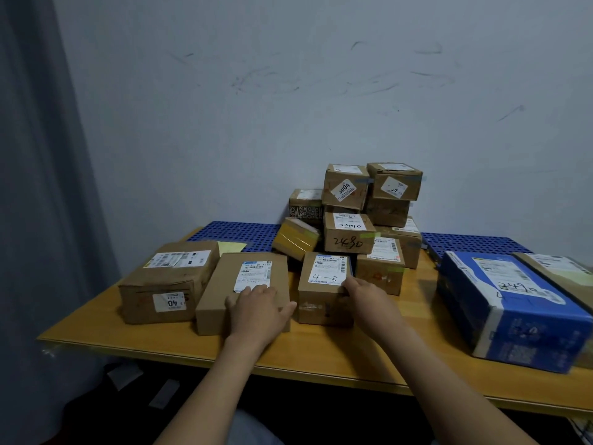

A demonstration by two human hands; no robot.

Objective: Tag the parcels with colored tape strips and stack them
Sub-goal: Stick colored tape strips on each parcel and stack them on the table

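Observation:
A flat cardboard parcel (pixel 224 284) with a white label lies near the table's front edge, and my left hand (pixel 258 311) rests flat on its near right corner. Just to its right stands a smaller brown parcel marked "4-3" (pixel 321 293); my right hand (pixel 365 298) grips its top right edge with curled fingers. Behind them several brown parcels form a stack (pixel 349 232) against the wall, some with short strips of tape on their edges. A larger box marked "40" (pixel 167 281) sits at the left. No tape roll is visible.
The wooden table (pixel 321 351) carries a blue perforated mat (pixel 237 231) at the back. A big blue-and-white box (pixel 510 303) and a brown box beside it (pixel 564 271) fill the right end. A yellow paper (pixel 229 246) lies behind the left boxes. A grey curtain (pixel 35 187) hangs left.

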